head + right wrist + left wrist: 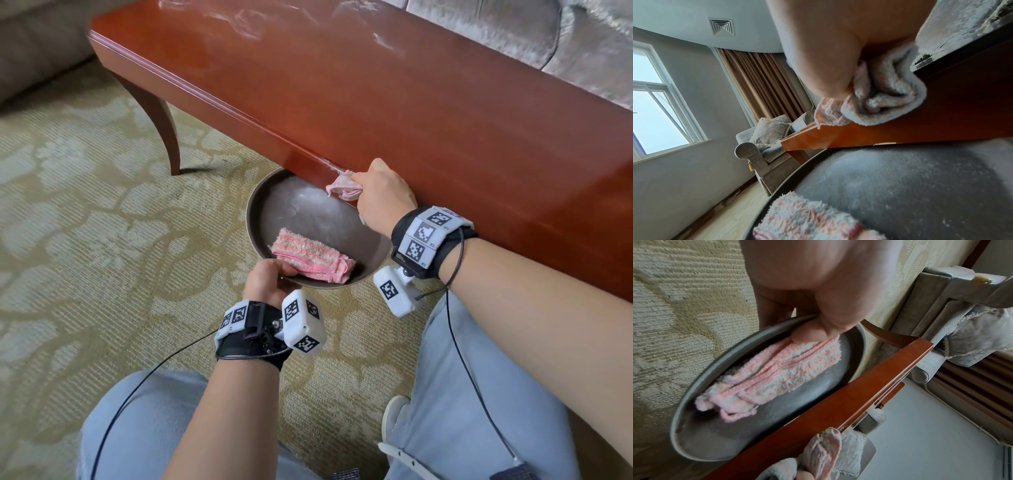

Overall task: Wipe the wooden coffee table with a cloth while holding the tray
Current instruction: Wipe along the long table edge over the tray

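A glossy red-brown wooden coffee table (376,89) crosses the head view. My right hand (380,195) grips a bunched pink cloth (344,186) against the table's front edge, where a pale dusty streak shows. The same cloth (885,97) and the table edge (941,116) fill the right wrist view. Just below the edge, my left hand (270,279) holds a round dark tray (308,212) by its near rim. My thumb (809,335) presses a folded pink-and-white cloth (768,369) onto the dusty tray (731,431).
A patterned beige carpet (85,205) lies under the table, whose curved leg (161,123) stands at the left. A grey sofa (513,37) runs behind the table. My knees in light jeans (479,394) are close to the table front. An armchair (764,142) stands by the window.
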The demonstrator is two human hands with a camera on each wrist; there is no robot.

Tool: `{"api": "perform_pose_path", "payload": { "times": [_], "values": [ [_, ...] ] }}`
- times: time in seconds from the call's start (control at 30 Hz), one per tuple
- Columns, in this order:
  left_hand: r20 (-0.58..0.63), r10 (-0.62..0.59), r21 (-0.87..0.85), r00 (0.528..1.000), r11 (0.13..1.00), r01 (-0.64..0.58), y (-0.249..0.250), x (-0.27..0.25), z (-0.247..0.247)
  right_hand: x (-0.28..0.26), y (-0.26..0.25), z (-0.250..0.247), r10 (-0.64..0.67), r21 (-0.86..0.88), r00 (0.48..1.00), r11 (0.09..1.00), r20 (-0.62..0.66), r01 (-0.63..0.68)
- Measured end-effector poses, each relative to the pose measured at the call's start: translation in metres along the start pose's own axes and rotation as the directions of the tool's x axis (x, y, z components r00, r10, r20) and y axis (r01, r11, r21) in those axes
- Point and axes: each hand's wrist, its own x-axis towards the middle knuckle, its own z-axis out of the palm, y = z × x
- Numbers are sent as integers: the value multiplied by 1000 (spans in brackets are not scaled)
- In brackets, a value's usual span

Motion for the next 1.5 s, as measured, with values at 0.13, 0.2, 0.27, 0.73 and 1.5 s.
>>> {"api": "perform_pose_path", "payload": {
  "times": [0.13,0.2,0.27,0.73,1.5],
  "values": [
    [20,10,-35,1000,999,-10,1,-2,1,5,-5,0,-34,-22,999,999,-2,33],
    [29,10,-38,1000,999,-9,2,-2,1,8,-6,0,-44,-18,999,999,0,44],
    [30,10,-32,999,999,-9,3,-3,0,11,-9,-1,-57,-3,998,998,6,57],
    [49,16,-57,999,998,-14,1,-9,5,13,-15,1,-278,59,951,960,133,272],
    [35,39,-25,999,999,-38,-1,4,1,43,-18,0,-366,-338,930,873,22,352]
  ]
}}
